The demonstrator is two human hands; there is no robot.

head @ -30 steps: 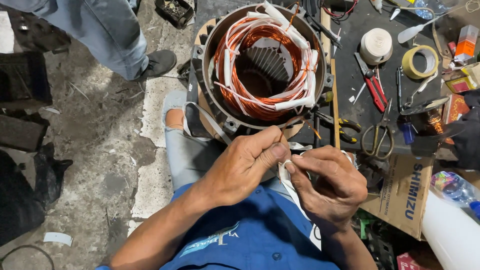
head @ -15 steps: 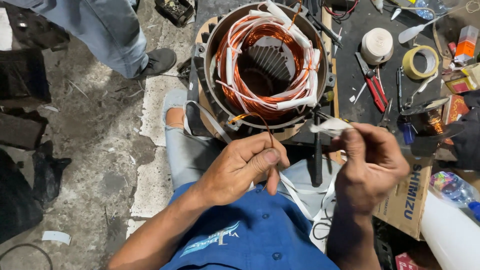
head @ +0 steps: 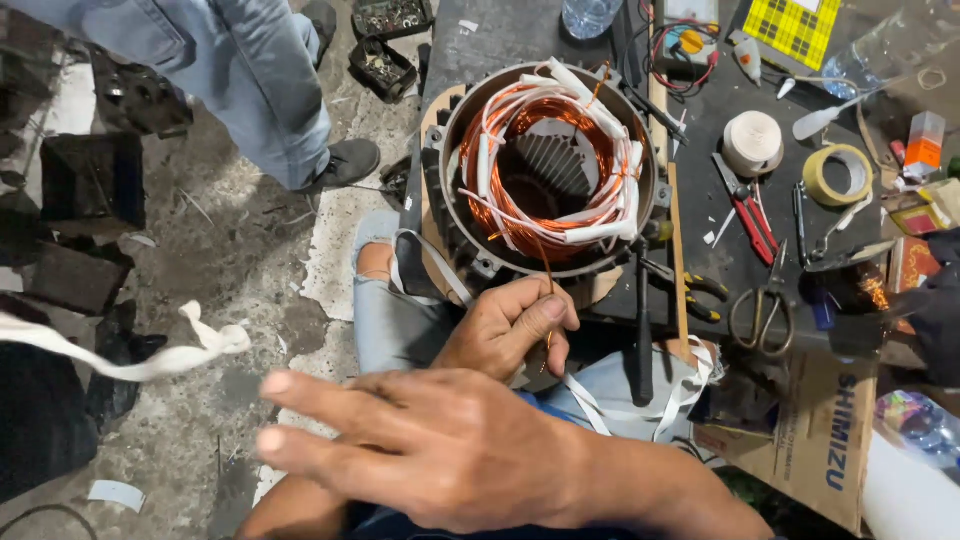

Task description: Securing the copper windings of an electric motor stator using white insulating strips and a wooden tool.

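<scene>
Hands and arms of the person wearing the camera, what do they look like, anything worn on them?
Both are bare: the left hand and right hand have no gloves, and no rings show. The right forearm is uncovered, with no watch, band or sleeve in view.

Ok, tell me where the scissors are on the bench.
The scissors lie at the right of the head view, near the bench's front edge, below the red-handled pliers.

Motor stator [head: 545, 170] on bench [head: 700, 250]; scissors [head: 765, 300], pliers [head: 745, 205], tape roll [head: 838, 175] right of it.
</scene>
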